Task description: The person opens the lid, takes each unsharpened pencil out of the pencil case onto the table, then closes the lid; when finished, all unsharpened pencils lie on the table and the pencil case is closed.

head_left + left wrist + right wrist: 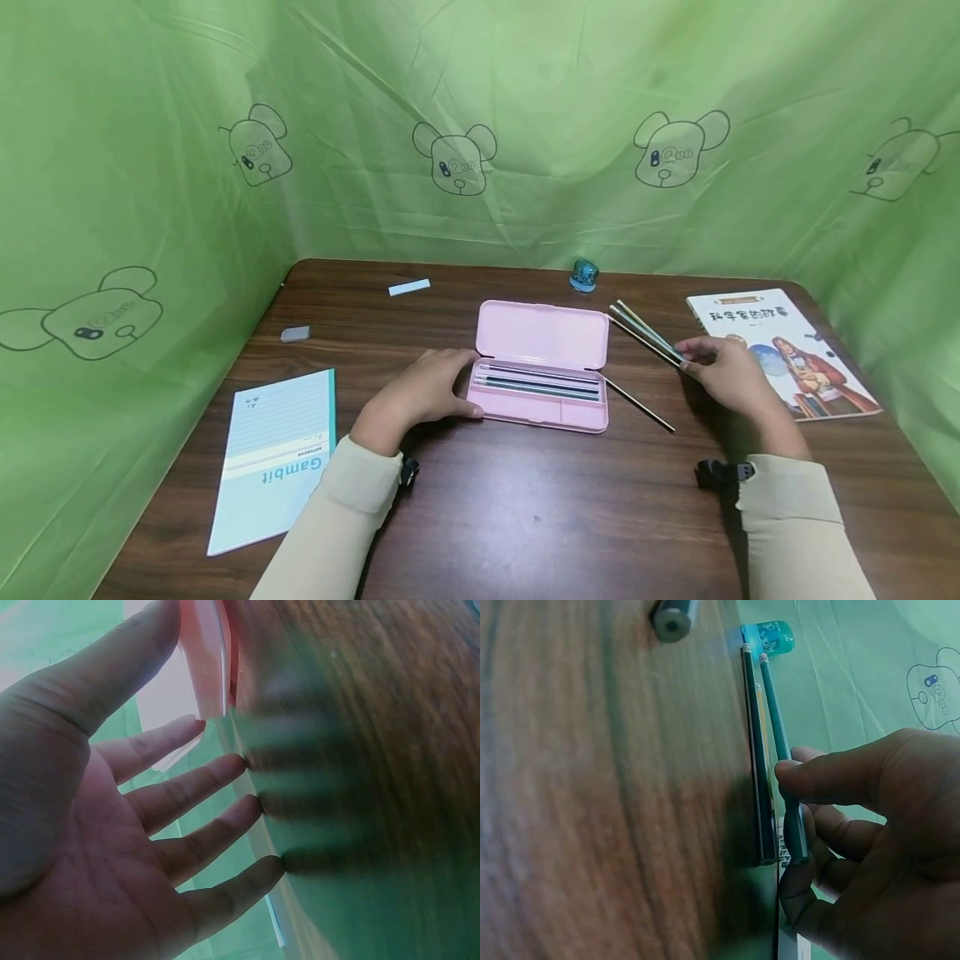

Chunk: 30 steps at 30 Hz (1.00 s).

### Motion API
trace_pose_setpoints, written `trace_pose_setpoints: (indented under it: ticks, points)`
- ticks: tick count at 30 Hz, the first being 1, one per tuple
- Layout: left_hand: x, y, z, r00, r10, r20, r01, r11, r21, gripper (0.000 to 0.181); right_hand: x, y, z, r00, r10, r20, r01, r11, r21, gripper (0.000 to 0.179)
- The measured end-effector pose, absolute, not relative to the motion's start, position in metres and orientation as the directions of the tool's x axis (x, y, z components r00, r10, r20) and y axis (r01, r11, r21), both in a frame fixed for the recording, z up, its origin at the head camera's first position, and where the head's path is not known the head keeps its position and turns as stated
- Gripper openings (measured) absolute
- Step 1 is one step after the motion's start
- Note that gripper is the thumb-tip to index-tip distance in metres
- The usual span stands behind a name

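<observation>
On the left, a notebook (273, 462) is lying beneath an eraser (296, 334), both well apart from the work, probably to leave room. The left hand (423, 392) is spreading its fingers loosely, gripping nothing, its thumb touching the near left corner of the pink pencil case (542, 333), seemingly to steady it. The case is sitting mid-table, lid thrown back, exposing the pencils (540, 387) lying lengthwise along its long slot. A loose pencil (641, 405) is slanting beside it. Further right, the right hand (723, 371) is pinching a green pencil (781, 727) between thumb and curled fingers, near its unerasered end, apparently to separate it from the dark pencil (757, 750) alongside.
</observation>
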State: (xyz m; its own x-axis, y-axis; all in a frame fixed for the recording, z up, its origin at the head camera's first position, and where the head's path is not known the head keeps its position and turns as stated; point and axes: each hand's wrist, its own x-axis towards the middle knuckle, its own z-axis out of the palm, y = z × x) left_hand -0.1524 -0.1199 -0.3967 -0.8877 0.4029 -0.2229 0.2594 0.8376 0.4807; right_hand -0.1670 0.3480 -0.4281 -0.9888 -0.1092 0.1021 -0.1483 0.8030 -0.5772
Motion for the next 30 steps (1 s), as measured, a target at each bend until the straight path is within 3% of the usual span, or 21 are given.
trace_pose_setpoints:
  ticks: [22, 30]
  points:
    - [-0.151, -0.120, -0.396, -0.888, 0.405, -0.219, 0.257, 0.831, 0.493, 0.087, -0.167, 0.343, -0.427, -0.992, -0.083, 0.099, -0.125, 0.815, -0.566, 0.021]
    - [-0.151, -0.120, -0.397, -0.889, 0.403, -0.218, 0.255, 0.831, 0.494, 0.087, -0.161, 0.308, -0.411, -0.986, -0.148, 0.082, -0.166, 0.748, -0.642, 0.025]
